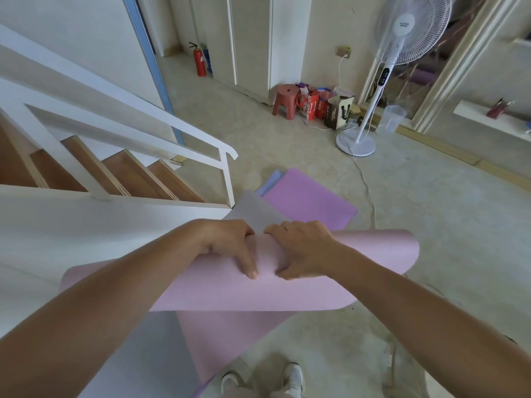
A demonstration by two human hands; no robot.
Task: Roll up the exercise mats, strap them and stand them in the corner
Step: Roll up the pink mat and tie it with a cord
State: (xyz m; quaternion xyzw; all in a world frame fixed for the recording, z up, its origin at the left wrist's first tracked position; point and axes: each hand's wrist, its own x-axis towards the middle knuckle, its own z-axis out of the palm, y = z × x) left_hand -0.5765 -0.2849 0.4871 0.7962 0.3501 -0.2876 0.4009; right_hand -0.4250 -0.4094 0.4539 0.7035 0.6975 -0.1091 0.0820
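both hands, left hand and right hand, are gripping the pink mat mid-air at its fold. the roll looks loose, so it'll probably telescope or flop open. second purple mat lies on the floor beyond.

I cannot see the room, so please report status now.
Left hand, right hand grip pink mat, partly rolled. Purple mat flat ahead. Floor cable beside it.

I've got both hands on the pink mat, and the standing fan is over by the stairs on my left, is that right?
Not quite. The head view shows the standing fan on your right, well away from the stairs on the left. Your left hand and right hand do both grip the pink mat.
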